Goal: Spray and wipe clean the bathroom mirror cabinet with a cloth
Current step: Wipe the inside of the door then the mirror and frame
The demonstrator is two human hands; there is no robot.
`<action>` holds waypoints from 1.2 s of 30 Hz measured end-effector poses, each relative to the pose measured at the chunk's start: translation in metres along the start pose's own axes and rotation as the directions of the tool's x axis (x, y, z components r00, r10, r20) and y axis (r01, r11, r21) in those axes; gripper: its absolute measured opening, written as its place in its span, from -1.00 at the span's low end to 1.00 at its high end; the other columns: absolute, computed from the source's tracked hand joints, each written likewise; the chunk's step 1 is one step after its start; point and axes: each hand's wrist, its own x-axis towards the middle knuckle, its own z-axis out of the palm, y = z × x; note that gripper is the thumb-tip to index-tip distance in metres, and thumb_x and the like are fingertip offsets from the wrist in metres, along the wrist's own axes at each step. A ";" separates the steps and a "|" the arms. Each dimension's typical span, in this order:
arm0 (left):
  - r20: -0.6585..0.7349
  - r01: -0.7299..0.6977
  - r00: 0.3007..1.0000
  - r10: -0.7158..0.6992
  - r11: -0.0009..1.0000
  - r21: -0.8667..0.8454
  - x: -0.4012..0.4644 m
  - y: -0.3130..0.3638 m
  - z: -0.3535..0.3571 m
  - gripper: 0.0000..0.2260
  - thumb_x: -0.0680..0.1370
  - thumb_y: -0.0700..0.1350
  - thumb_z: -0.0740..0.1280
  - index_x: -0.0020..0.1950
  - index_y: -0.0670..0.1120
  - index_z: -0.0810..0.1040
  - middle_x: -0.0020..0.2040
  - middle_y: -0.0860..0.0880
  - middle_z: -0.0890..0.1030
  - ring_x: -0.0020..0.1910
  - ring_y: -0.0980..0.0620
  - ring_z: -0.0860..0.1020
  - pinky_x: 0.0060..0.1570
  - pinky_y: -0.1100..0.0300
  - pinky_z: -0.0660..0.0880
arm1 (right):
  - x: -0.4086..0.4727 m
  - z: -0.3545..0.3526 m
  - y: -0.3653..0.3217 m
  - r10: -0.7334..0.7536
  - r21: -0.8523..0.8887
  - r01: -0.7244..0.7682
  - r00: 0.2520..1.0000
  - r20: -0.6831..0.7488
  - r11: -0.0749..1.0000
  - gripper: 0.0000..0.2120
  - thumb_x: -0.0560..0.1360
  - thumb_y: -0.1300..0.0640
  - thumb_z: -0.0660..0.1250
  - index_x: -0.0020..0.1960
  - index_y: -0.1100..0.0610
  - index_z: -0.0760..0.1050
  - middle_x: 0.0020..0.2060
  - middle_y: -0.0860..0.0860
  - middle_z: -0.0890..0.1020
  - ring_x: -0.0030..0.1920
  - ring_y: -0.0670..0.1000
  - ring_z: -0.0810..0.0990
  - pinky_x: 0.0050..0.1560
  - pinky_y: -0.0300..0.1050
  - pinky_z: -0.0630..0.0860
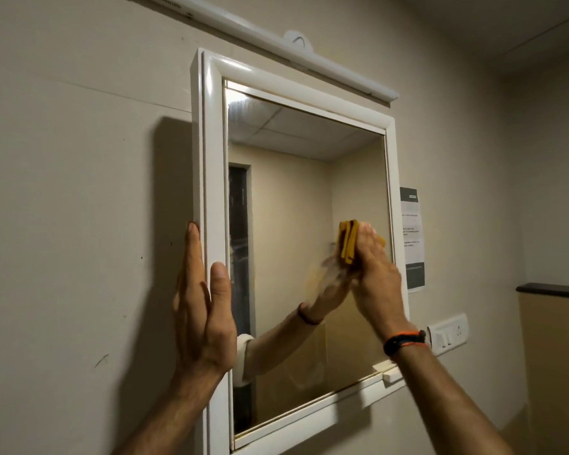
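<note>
1. Mirror cabinet point(211, 165): white-framed, wall-mounted, glass door facing the camera at an angle; lower left corner cut off by the picture's bottom edge.
2. Cloth point(348, 239): yellow, folded into several layers, pressed flat against the mirror glass point(293, 198) near the right-hand frame, at about mid-height.
3. Right hand point(373, 274): flat and mostly open, fingers together and extended, palm bearing on the cloth; pinning rather than gripping. Banded wrist just below.
4. Left hand point(204, 303): open, fingers straight up along the cabinet's outer left side, thumb on the front frame; holding nothing, apparently bracing the cabinet.
5. Risk, cloth: held by palm pressure alone; likely to slip and drop if pressure eases during a stroke.
6. Risk, door: firm push near the right edge may rock or swing the door if hinged at the left; the left-hand brace probably guards against that.
7. Risk, finish: hazy streaks visible at the glass's upper left; possibly smeared further or left behind if that area goes unwiped.
8. Risk, surroundings: paper notice point(413, 238) just beside the right frame, liable to be caught by a stroke overrunning the edge.
9. Hidden or unclear: spray bottle not in view; wetness of glass not discernible; notice text unreadable; cloth's contact face hidden; blur around the reflected hand; hinge side not shown.
</note>
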 end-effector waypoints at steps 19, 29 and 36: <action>0.002 -0.007 1.000 0.007 1.000 -0.010 0.000 -0.003 0.001 -0.48 0.62 0.15 -0.01 0.58 0.06 0.08 0.57 0.15 0.16 0.52 0.24 0.13 0.49 0.20 0.14 | -0.026 0.004 -0.009 0.028 -0.016 -0.027 0.999 0.043 0.999 -0.28 0.53 0.42 0.19 0.59 0.09 0.00 0.58 0.04 0.07 0.58 0.03 0.02 0.54 0.10 0.14; 0.029 0.007 1.000 -0.007 1.000 -0.010 0.001 0.003 -0.002 -0.47 0.64 0.08 0.00 0.59 -0.05 0.09 0.57 0.09 0.14 0.53 0.26 0.10 0.46 0.35 0.08 | -0.073 0.024 -0.125 -0.231 0.050 0.226 0.959 0.163 0.973 -0.36 0.57 -0.14 -0.15 0.56 0.10 -0.16 0.56 0.08 -0.09 0.56 0.06 -0.19 0.55 0.02 -0.12; 0.047 0.049 0.998 -0.047 0.998 -0.043 0.001 0.007 -0.004 -0.49 0.64 0.04 0.01 0.59 -0.04 0.10 0.57 0.09 0.14 0.53 0.25 0.11 0.51 0.21 0.11 | -0.086 0.031 -0.142 -0.332 0.023 0.333 0.925 0.184 0.943 -0.40 0.60 -0.09 -0.14 0.56 0.18 -0.03 0.55 0.12 0.02 0.56 0.12 -0.08 0.55 0.09 0.05</action>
